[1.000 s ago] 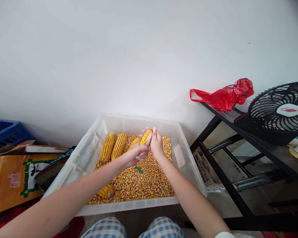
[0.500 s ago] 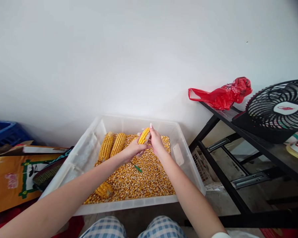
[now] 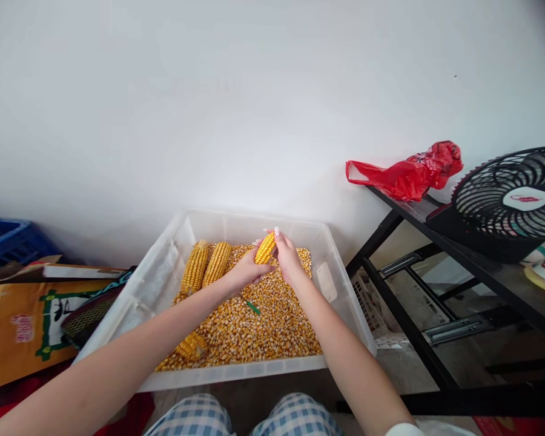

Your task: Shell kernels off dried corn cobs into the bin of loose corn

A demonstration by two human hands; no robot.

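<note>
Between both my hands, above the loose kernels, is a yellow corn cob (image 3: 265, 249). My left hand (image 3: 249, 270) grips its lower end from the left. My right hand (image 3: 287, 254) is closed around its right side, thumb near the top. Loose corn kernels (image 3: 272, 333) cover the bottom of a translucent plastic bin (image 3: 345, 290). Two whole cobs (image 3: 217, 264) lean side by side at the bin's left, and another cob (image 3: 192, 347) lies near the front, partly behind my left forearm. A thin tool with a green part (image 3: 253, 307) shows below my left hand.
To the right stands a black table frame (image 3: 418, 218) with a red plastic bag (image 3: 409, 177) and a black fan (image 3: 522, 197) on it. At left are a blue crate (image 3: 18, 242) and an orange cardboard box (image 3: 9, 339). A white wall (image 3: 254, 109) rises behind the bin.
The cob has turned in my hands, now showing a fuller face of yellow kernels where a pale side showed before. Both hands stay in nearly the same place.
</note>
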